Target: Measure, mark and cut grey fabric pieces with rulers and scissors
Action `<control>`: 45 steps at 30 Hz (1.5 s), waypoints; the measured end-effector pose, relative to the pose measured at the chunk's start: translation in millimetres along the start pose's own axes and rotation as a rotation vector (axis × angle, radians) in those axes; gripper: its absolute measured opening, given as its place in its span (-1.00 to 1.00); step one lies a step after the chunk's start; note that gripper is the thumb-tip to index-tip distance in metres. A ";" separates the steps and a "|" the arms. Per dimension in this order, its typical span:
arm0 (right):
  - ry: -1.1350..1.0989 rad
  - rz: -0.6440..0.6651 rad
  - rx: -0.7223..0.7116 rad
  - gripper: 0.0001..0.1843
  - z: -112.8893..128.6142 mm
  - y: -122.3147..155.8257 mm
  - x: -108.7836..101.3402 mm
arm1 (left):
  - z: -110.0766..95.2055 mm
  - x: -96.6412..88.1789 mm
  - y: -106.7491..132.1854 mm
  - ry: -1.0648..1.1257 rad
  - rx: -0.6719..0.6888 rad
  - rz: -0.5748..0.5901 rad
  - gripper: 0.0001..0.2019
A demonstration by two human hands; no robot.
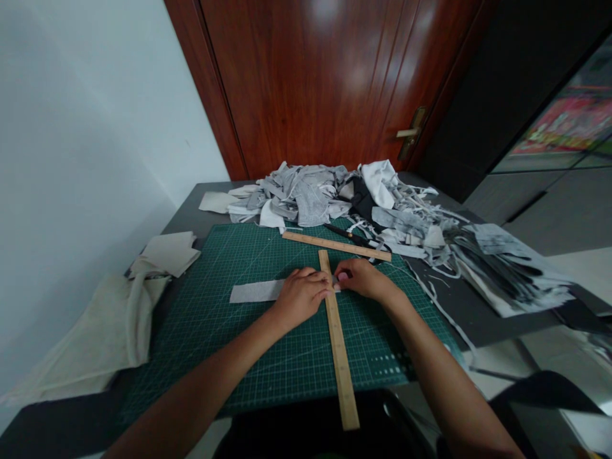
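left hand (pixel 299 294) beside right hand (pixel 362 278)

Gray strip (pixel 255 291): flat, lying sideways before you.
Wooden ruler (pixel 340 347): long, straight, pointing toward you, across your strip.

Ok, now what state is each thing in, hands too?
Near ruler: flat, overhanging mat.
Fabric strip: flat, ruler across it.
Far ruler: flat, partly over scissors.
Scissors: open or shut unclear.
Fabric scraps: heaped.
Door: shut.
Left hand: on strip, touching ruler.
Right hand: curled at strip's end.
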State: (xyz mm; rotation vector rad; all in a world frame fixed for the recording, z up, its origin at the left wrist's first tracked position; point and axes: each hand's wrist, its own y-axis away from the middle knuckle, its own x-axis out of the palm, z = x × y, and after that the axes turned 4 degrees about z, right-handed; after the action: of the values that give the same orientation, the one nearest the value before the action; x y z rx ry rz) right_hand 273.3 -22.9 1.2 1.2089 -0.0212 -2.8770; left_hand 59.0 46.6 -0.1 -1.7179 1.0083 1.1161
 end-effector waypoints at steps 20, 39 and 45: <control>0.023 0.005 0.017 -0.83 -4.8 -2.5 -1.8 | 4.9 3.9 -2.4 -0.053 0.037 0.008 -0.80; -0.290 -0.046 0.020 -0.85 -18.4 -11.4 5.2 | 2.3 1.4 -4.2 -0.076 -0.003 0.034 -0.82; -0.325 -0.028 0.010 -0.94 -15.3 -11.8 4.0 | 3.9 3.8 -3.7 -0.088 0.003 0.011 -0.83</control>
State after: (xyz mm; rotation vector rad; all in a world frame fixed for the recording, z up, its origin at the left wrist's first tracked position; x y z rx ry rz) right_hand 281.3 -11.3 -12.7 0.7355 -0.0234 -3.0654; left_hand 62.5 50.8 -3.9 -1.6473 0.9658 1.1865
